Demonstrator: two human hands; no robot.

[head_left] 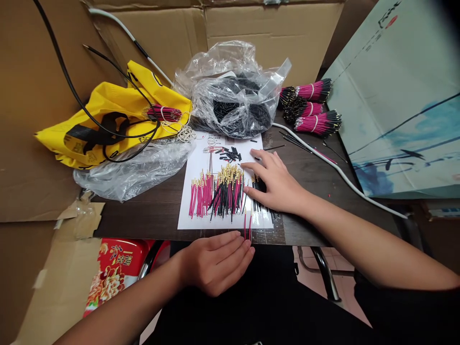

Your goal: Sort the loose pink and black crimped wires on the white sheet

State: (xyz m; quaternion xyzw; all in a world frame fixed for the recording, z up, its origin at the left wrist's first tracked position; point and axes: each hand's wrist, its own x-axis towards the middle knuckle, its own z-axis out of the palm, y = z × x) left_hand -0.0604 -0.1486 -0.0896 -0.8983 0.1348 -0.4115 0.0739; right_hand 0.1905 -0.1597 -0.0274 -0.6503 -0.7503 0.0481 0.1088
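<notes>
On a white paper sheet (185, 218) lie rows of short wires with gold tips, magenta wires (203, 194) at the left and black ones (225, 203) mixed in the middle. Just above them is a small pile of black sleeves (230, 154). My right hand (275, 184) rests over the sheet's right side with its fingers spread, beside more black wires (256, 203). At the table's front edge my left hand (223, 261) is closed around magenta wires (245, 227) that stick up past its fingertips.
A clear plastic bag (237, 103) of black sleeves stands behind the sheet. Bundled wires (318, 122) lie at the back right, near a white cable (334, 167). A yellow bag (104, 103) with a black cable over it is at the left. A large pale bag (402, 120) stands right.
</notes>
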